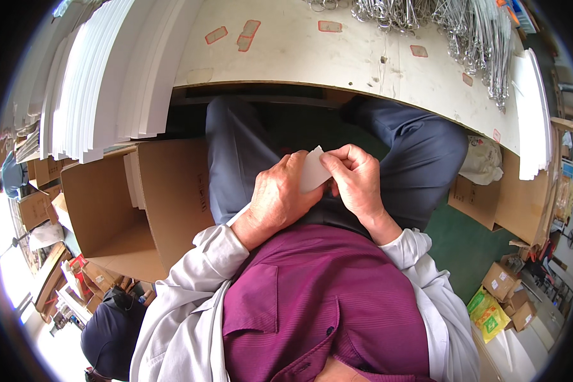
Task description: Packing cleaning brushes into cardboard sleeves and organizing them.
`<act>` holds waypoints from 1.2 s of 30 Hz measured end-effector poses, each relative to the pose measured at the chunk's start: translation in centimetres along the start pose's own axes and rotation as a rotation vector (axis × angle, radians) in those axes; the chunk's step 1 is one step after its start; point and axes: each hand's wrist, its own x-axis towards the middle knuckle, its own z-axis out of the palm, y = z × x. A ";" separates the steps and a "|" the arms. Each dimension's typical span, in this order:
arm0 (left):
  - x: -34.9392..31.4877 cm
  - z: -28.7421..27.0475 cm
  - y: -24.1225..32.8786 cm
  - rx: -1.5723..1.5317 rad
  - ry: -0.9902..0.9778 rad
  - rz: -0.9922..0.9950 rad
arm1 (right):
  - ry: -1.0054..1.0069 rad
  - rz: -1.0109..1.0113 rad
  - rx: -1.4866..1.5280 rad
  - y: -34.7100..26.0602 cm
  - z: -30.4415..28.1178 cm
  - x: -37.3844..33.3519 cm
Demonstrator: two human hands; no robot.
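Over my lap, in front of the table edge, both hands are on a flat white piece (312, 170) that looks like card or stiff paper. My left hand (275, 196) is closed around it, with the fingers hiding its lower part. A thin white edge also shows beside the left wrist, perhaps part of the same piece. My right hand (359, 183) pinches the piece's right edge near its pointed top corner between thumb and bent fingers. Whether anything else sits inside the right fingers is hidden.
The worn white table (280, 57) lies ahead, with bunches of thin metal pieces (481, 48) at its far right. Tall white sheets (111, 76) stand at the left, above an open cardboard box (175, 204). More white sheets (532, 114) hang at the right edge. A dark-clothed person (111, 334) is behind, lower left.
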 end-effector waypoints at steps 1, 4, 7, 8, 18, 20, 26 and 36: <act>-0.1 0.1 -0.1 -0.015 0.028 0.014 | 0.000 -0.001 -0.001 0.0 -0.1 0.0; 0.0 0.1 0.1 -0.028 0.052 0.037 | 0.005 -0.003 0.020 -0.1 -0.3 0.0; 0.0 0.1 0.3 -0.009 0.043 0.020 | 0.010 -0.018 0.002 0.1 -0.2 -0.1; 0.0 0.0 0.5 -0.010 0.042 0.020 | 0.038 -0.112 -0.072 0.2 0.2 -0.3; 0.5 -0.6 0.2 -0.075 0.062 -0.008 | -0.096 -0.448 -0.307 0.7 0.3 -0.8; 0.4 -0.6 -0.2 -0.070 0.054 0.005 | -0.135 -0.443 -0.411 0.1 0.4 -0.8; 0.2 -1.0 -1.0 -0.035 0.110 -0.001 | -0.171 -0.572 -0.496 0.4 1.4 -0.5; -0.8 -7.2 -1.0 -0.211 -0.130 -0.156 | -0.106 -0.316 -0.076 -2.6 0.1 1.3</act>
